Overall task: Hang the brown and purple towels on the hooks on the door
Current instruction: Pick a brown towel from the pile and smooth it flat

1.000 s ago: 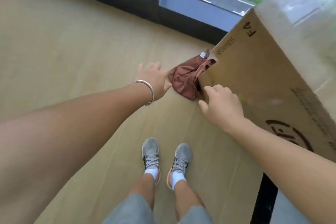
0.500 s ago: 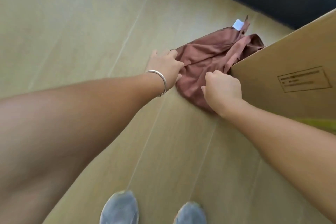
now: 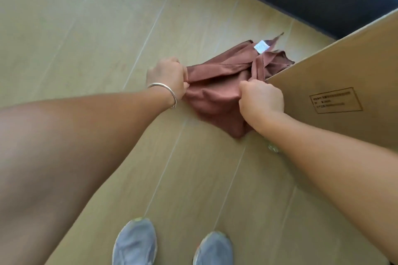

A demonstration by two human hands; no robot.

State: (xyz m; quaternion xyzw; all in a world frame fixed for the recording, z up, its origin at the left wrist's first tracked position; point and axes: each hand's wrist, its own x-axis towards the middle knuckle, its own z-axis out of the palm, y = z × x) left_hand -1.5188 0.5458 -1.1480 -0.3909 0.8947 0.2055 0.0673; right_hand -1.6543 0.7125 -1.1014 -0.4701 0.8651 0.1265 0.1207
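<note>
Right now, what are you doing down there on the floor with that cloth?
A person is bending over and grabbing the brown towel, which lies crumpled on the wooden floor beside a big cardboard box. The left hand, with a bracelet at the wrist, grips one edge, and the right hand grips the other side. The towel has a little white tag. It is not hung up yet, and no hooks, door or purple towel are in sight.
</note>
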